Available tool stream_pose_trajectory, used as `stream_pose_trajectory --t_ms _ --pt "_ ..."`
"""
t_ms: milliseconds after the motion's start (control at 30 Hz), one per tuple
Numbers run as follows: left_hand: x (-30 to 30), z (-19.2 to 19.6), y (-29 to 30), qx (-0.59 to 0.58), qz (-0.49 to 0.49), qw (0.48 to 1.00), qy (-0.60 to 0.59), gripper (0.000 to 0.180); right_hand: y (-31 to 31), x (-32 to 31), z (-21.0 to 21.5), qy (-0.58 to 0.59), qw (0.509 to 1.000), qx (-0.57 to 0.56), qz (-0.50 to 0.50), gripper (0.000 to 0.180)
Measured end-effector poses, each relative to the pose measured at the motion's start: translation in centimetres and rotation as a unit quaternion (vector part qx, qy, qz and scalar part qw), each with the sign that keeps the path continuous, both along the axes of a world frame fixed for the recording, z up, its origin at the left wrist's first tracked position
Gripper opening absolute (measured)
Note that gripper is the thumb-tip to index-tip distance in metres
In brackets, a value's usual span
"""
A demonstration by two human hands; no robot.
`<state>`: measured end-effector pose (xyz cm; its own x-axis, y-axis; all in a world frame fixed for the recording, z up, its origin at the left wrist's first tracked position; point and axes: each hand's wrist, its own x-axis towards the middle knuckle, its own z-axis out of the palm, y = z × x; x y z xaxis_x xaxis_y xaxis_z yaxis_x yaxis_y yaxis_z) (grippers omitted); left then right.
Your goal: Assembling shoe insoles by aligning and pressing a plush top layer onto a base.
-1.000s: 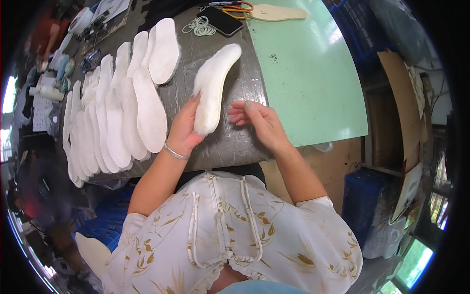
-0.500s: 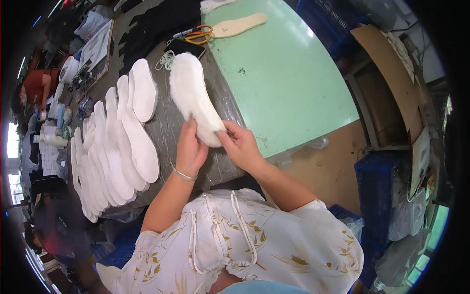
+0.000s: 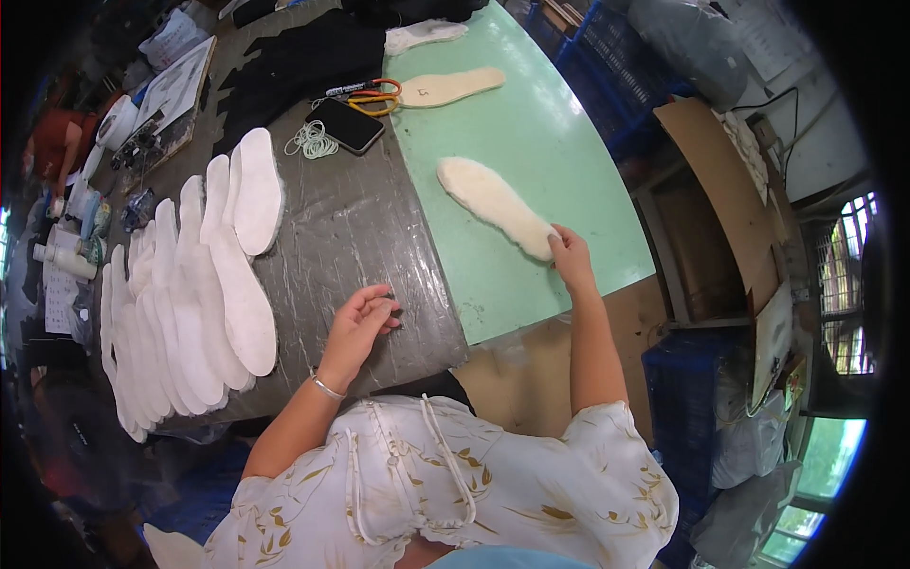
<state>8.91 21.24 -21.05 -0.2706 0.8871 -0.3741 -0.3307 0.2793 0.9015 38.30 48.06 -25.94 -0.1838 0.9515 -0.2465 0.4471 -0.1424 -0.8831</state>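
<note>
Landmark: one pale green, smooth, flat board [image 3: 559,161], set on the right of a dark grey, plastic-covered surface [image 3: 351,228].

Far part of the board: one flat, beige, sole-shaped template [image 3: 455,87] with a small dark mark; beyond it, one ragged white fluffy piece [image 3: 425,36]. At the board's left edge, just beside the template: one pair of scissors with orange and yellow handles [image 3: 377,98], and one black marker pen [image 3: 351,89]. Left of the board, nearby: one black, glass-fronted smartphone [image 3: 348,126]; one loose coil of thin, pale cord [image 3: 312,140], close to the phone.

Well left of the board: overlapping rows of white, sole-shaped insoles [image 3: 242,303]. Beyond them, left of the board's far end: one spread of black cloth [image 3: 294,71] with a jagged edge. Beyond the board's right edge: one blue plastic crate [image 3: 607,71] and one bent sheet of brown cardboard [image 3: 720,180].

In hand: one cream, fleecy, sole-shaped insole [image 3: 498,211], laid slantwise over the middle of the board, well apart from the template.

My right grip [image 3: 572,258]: narrow, thumb and fingers pinching the insole's near end.

My left grip [image 3: 360,327]: left of the board, above the plastic covering, fingers loosely curled, part-way open, holding nothing.
</note>
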Motion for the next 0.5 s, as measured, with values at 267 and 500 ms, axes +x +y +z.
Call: stream_pose_trajectory --t_ms 267,500 --pt "-1.3 -1.2 -2.8 0.047 0.036 0.996 0.061 0.033 5.8 -0.5 -4.2 0.086 0.993 0.064 -0.038 0.038" --pt "-4.1 1.2 -5.5 0.061 0.060 0.957 0.279 0.035 10.6 -1.0 -3.3 -0.318 0.899 0.294 -0.060 0.053"
